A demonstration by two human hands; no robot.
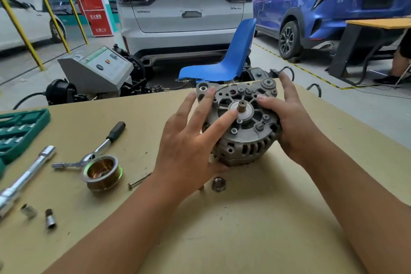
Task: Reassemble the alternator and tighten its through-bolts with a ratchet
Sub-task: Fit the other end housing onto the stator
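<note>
**Two hands steady an alternator on a workshop bench**

A grey alternator [241,122] stands on a tan workbench [222,229], rear housing tilted toward the camera and a short shaft stub [242,105] rising from its white centre hub. The person's left hand [191,140] lies against the near-left side of the casing with fingers straight and spread — fingertips pressing on the face plate, one beside the hub. The right hand [287,122] cups the right edge of the housing, thumb curled onto the face and fingers wrapped round behind it.

Loose parts lie to the left on the bench. A ribbed pulley [102,172] sits open side up, touching the head of a ratchet [97,148] whose black handle points away from the camera. A long through-bolt [139,181] rests between the pulley and the left wrist, and a hex nut [218,184] lies just in front of the alternator. A chrome extension bar [26,178] runs diagonally at the far left, near two small sockets [50,218] and a green socket case [20,133].

Behind the bench stand a blue plastic chair [231,58], a white SUV [184,6] and a blue car [333,2] — all well apart from the work.
</note>
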